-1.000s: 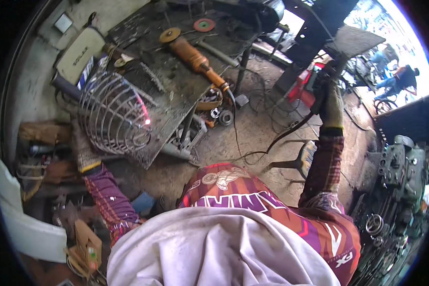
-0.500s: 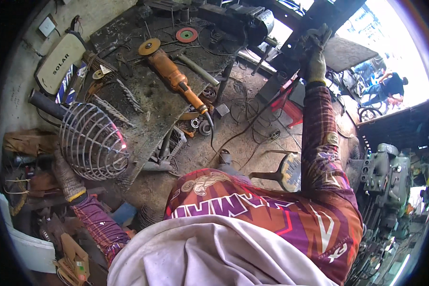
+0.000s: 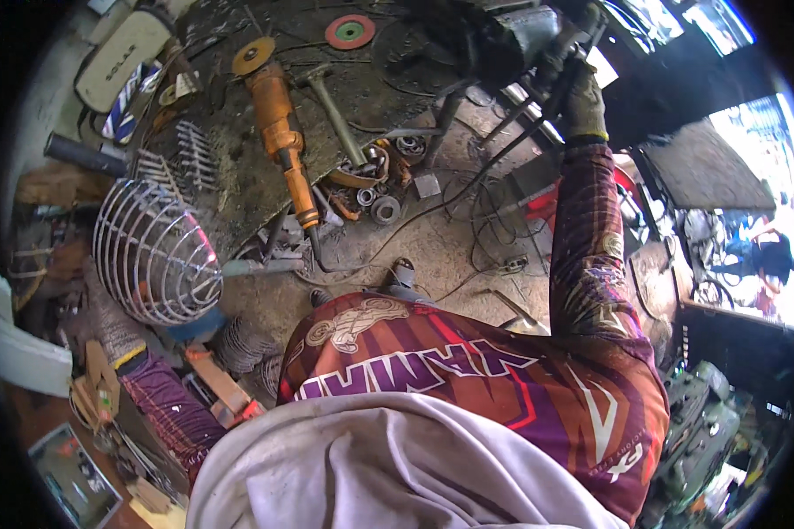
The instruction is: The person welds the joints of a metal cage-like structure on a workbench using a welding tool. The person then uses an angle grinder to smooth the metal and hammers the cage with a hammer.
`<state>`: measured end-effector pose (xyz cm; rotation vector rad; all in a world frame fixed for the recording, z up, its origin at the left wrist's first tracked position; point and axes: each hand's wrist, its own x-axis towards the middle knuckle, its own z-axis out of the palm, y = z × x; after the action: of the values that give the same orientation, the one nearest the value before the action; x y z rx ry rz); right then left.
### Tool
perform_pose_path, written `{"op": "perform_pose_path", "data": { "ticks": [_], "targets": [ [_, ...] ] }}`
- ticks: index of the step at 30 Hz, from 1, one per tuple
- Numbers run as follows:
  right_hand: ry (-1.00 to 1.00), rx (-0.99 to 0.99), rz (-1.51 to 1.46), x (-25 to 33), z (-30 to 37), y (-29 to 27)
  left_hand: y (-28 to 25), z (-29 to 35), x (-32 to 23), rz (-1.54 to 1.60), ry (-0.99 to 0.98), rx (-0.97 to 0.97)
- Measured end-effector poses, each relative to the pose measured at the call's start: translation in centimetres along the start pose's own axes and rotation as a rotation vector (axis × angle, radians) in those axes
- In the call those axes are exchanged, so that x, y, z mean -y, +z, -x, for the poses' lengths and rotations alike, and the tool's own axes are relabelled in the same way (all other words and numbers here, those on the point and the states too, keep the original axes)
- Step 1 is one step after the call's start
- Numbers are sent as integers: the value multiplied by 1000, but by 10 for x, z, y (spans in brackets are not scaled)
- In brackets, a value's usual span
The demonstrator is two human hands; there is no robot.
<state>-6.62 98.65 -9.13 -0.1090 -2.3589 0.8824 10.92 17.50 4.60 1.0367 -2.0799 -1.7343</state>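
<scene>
My left hand (image 3: 108, 324), in a grey knit glove, is at the lower side of a round cage of bent metal wire (image 3: 154, 256). Its fingers are partly hidden behind the wires, closed on the cage. A pinkish-red streak shows along one wire, and a dark tube (image 3: 84, 154) reaches the cage's upper side. My right arm stretches far forward. The gloved right hand (image 3: 582, 101) is closed beside dark bars and a dark cable, and what it grips is too dark to make out.
An orange angle grinder (image 3: 278, 132), a hammer (image 3: 335, 115) and a red-green disc (image 3: 350, 32) lie on the dirty workbench (image 3: 238, 189). Bearing rings (image 3: 385, 210) sit by its edge. Cables (image 3: 441, 229) cross the floor. Greasy engine parts (image 3: 701, 414) stand right.
The view has turned, shifting the bench and grinder leftward. My left hand and the wire cage have moved slightly left together. My right hand stays far forward, among dark bars.
</scene>
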Motion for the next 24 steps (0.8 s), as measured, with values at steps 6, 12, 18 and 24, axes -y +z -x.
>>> {"op": "perform_pose_path", "data": {
  "ticks": [6,12,18,24],
  "targets": [
    [-313,183,406,-29,5,28,16,24,-11,276,66,167],
    [415,305,-881,-9,13,39,28,15,-8,306,257,-24],
    [-71,191,119,-45,21,53,21,0,-2,336,329,-41],
    [646,-266,-626,3,79,44,19,4,0,374,215,-129]
  ]
}}
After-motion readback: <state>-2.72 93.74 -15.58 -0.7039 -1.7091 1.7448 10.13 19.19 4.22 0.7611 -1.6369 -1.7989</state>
